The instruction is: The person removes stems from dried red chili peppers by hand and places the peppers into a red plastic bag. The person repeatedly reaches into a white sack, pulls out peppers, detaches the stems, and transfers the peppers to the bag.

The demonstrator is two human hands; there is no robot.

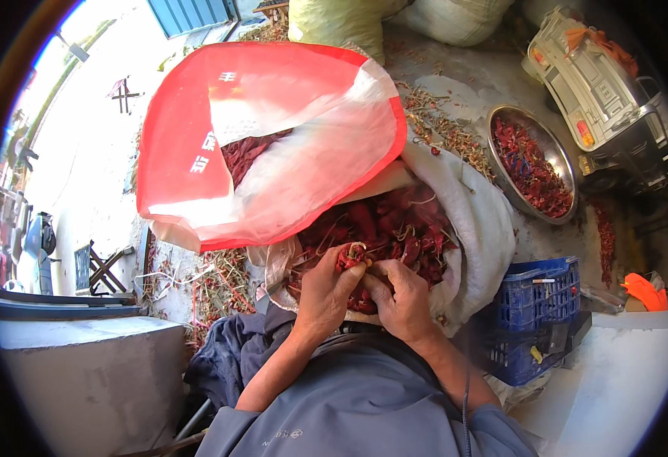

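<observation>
My left hand (328,290) grips a dried red chili (351,257) with its curled stem end up. My right hand (400,297) meets it from the other side, thumb and fingertips pinched at the chili's stalk; the exact hold is partly hidden by the fingers. Both hands are over the mouth of a white woven sack (485,240), whose edge is rolled down around a heap of dried red chilies (377,220). Just beyond stands a red and white bag (322,165), held wide at its rim, with dried chilies (252,152) inside.
A metal basin (565,165) of red chili pieces stands at the right, near a three-wheeled vehicle (602,85). Close by on my right is a blue plastic crate (537,294). Stalk scraps (225,280) litter the floor. Full sacks (337,25) stand at the back.
</observation>
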